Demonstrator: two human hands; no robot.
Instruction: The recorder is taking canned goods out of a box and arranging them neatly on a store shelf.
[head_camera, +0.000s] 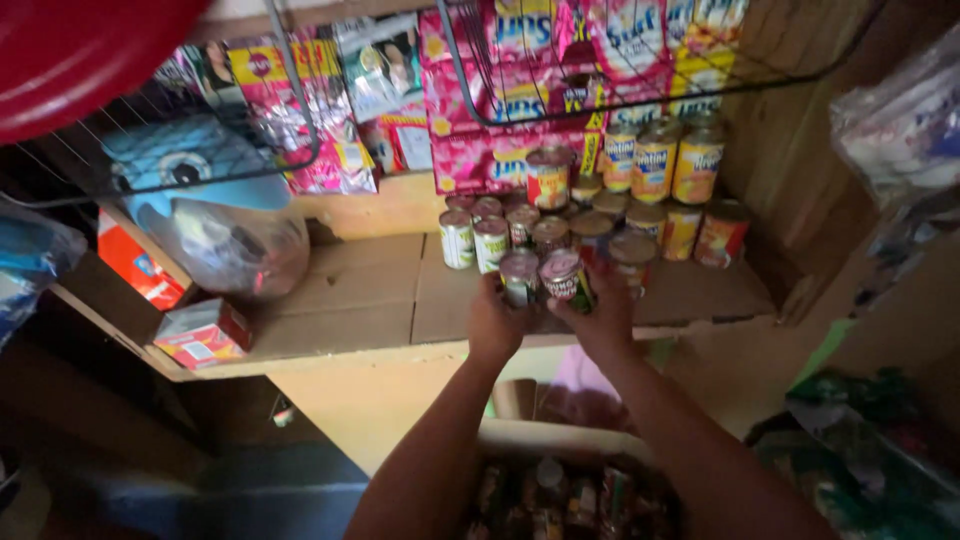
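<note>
Gripping a silver-topped can (519, 277), left hand (495, 325) clamped round it. Right hand (603, 318) clamped on a tilted red-labelled can (565, 277). Held both at the shelf (350, 290) edge, beside stacked tins (590, 225).

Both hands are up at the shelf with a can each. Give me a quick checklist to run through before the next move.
1. Left hand grip on its green-labelled can: ok, fingers wrap it and it stands upright.
2. Right hand grip on the red-labelled can: ok, though the can is tilted.
3. Bare cardboard shelf left of the can group: ok, open space there.
4. Stacked yellow cans at the back: ok, upright, apart from both hands.
5. Whether either held can touches the shelf: cannot tell.
6. Box of more cans below the arms: cannot tell its contents, too blurred.
</note>
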